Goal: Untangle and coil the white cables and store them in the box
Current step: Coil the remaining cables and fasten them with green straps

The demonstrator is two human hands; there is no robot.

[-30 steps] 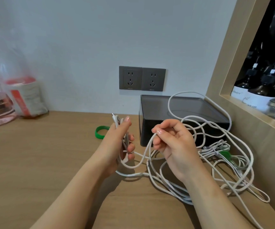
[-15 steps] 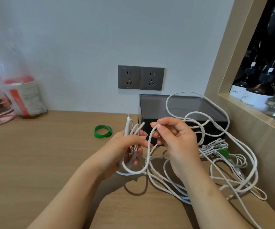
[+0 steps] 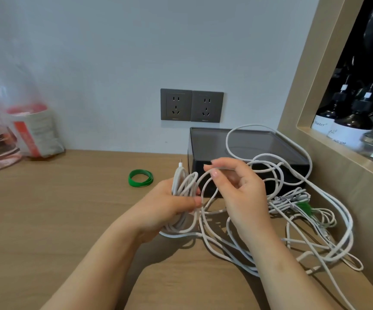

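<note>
My left hand (image 3: 169, 204) grips a small coil of white cable (image 3: 184, 186), its plug end sticking up above the fingers. My right hand (image 3: 237, 189) pinches a loop of the same cable just right of the coil. A loose tangle of white cables (image 3: 315, 231) sprawls over the wooden table to the right, with loops arching over the dark box (image 3: 243, 148). The box stands against the wall behind my hands, covered by a translucent lid. A smaller bundled cable with a green tie (image 3: 302, 205) lies in the tangle.
A green rubber band (image 3: 140, 177) lies on the table left of the box. Two wall sockets (image 3: 191, 105) sit above the box. A wooden shelf frame (image 3: 302, 90) with dark bottles (image 3: 346, 124) borders the right. Plastic bags and a clear container (image 3: 6, 130) stand far left.
My left hand has gathered more turns of cable into the coil. My right hand has brought another loop over toward the left hand.
</note>
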